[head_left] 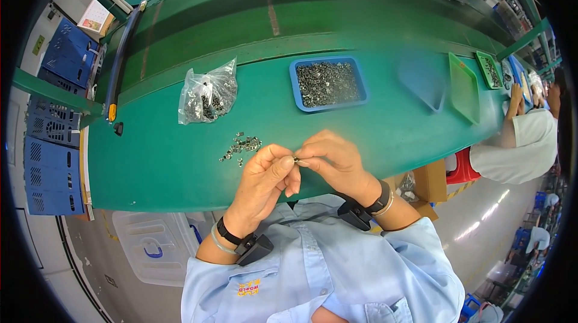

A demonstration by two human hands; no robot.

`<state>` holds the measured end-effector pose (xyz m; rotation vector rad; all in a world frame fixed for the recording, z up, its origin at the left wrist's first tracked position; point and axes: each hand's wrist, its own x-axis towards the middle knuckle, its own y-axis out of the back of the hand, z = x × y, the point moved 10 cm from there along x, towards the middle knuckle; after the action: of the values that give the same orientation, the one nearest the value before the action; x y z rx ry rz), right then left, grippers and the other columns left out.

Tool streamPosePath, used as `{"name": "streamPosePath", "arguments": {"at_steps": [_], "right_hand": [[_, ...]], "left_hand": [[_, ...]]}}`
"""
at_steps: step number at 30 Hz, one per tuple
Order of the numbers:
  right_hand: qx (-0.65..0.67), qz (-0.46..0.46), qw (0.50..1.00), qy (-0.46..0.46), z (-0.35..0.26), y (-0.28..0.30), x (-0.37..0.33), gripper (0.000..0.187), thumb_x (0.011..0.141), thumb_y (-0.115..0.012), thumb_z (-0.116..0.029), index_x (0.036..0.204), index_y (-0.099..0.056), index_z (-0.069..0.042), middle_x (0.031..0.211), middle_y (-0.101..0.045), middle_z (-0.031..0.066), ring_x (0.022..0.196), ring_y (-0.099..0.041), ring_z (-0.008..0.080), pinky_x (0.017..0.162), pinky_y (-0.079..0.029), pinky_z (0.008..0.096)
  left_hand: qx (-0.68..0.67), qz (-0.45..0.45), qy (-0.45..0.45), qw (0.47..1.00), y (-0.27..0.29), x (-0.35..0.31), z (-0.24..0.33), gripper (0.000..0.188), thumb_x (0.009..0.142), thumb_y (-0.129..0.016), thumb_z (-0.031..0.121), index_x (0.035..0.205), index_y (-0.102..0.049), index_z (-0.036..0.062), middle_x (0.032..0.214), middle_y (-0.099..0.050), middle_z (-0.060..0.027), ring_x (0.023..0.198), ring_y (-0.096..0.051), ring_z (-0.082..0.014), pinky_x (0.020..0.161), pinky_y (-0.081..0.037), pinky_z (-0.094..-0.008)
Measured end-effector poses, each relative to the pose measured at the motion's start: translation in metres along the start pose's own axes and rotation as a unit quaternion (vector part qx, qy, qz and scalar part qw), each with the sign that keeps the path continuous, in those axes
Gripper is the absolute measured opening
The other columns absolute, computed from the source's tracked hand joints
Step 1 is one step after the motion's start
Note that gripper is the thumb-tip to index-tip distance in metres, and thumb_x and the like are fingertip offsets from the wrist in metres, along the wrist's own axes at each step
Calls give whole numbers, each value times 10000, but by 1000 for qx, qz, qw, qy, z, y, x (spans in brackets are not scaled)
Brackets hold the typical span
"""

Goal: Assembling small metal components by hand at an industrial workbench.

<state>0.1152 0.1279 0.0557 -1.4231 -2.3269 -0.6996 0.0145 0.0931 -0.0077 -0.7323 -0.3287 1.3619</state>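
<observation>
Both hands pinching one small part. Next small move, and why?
Probably press the small part together between the fingertips, then drop it aside. Left hand and right hand meet on it above the table, with the loose pile close by.

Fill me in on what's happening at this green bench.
A person in a light blue shirt pinches one tiny metal part between the fingertips of the left hand and right hand. A small loose pile of similar parts lies just beyond, with a clear plastic bag and a blue rectangular tray of them farther back.
</observation>
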Motion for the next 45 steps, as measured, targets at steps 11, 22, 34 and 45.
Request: {"name": "streamPosePath", "arguments": {"at_steps": [11,22,34,45], "right_hand": [[67,5,997,-32,1,-8,0,133,785,-680,-28,907,-646,-68,834,-638,48,774,-614,177,631,-500,286],[17,-36,999,24,-21,-9,12,128,773,-691,-41,883,-634,-74,802,-635,51,710,-619,194,586,-497,292],[-26,-91,995,44,-26,-10,16,114,757,-705,-33,858,-657,-55,782,-625,55,692,-612,186,571,-469,294],[1,-68,998,2,-14,-6,12,127,751,-711,-28,862,-659,-61,793,-628,52,704,-607,185,588,-468,292]], "left_hand": [[-82,-50,-1,995,-5,-5,1,134,911,-590,176,956,-548,57,695,-596,-75,528,-538,-154,455,-410,-255],[-136,-81,19,987,-8,-6,1,130,886,-623,151,929,-545,56,687,-597,-79,525,-531,-157,459,-412,-272],[-34,-43,58,997,-1,-8,1,189,882,-632,198,898,-515,50,674,-569,-75,510,-517,-175,442,-377,-292],[-70,-52,48,995,-5,-10,-3,202,902,-604,218,1014,-536,63,673,-571,-79,532,-513,-164,489,-394,-282]]}}
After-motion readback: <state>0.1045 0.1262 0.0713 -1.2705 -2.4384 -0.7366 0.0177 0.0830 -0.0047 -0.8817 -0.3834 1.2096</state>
